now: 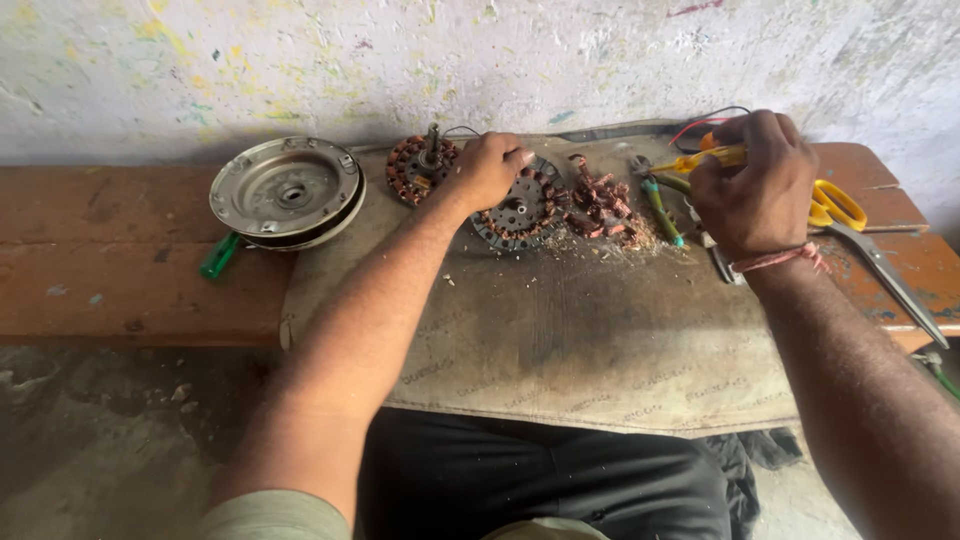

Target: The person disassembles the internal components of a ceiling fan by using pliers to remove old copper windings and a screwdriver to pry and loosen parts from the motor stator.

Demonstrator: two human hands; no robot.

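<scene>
Behind everything we see a whitewashed wall flecked with paint, and against it runs a worn reddish wooden bench (110, 270) with a grey cloth mat (590, 340) draped over its middle and hanging off the front edge.

Our left hand (488, 168) lies near the back edge of the mat, fingers curled together and pressing down on a round dark stator with copper-coloured windings (520, 212); the hand covers its upper left part. Our right hand (752, 185) hovers further toward the bench's right end, fingers bunched tight around a yellow-handled tool (712, 157). Only the handle end shows past the knuckles, so we cannot tell what kind of tip it has. A thin red thread (785, 258) circles that wrist.

Between the hands sits a tangled heap of stripped copper wire (602, 205), with fine scraps scattered just in front of it. Beside the heap lies a green-handled screwdriver (660, 208). Behind the left hand stands a second copper-wound stator with an upright shaft (420, 165), partly hidden by the thumb. Toward the mat's left edge rests a round grey metal motor cover (287, 190), and a small green handle (218, 256) pokes out beneath it on bare wood.

At the bench's right end lie yellow-handled scissors (850, 225), their blades running to the front edge, the handles partly hidden behind our right hand. Red and black wires (705, 122) loop at the back edge, their ends out of sight.
</scene>
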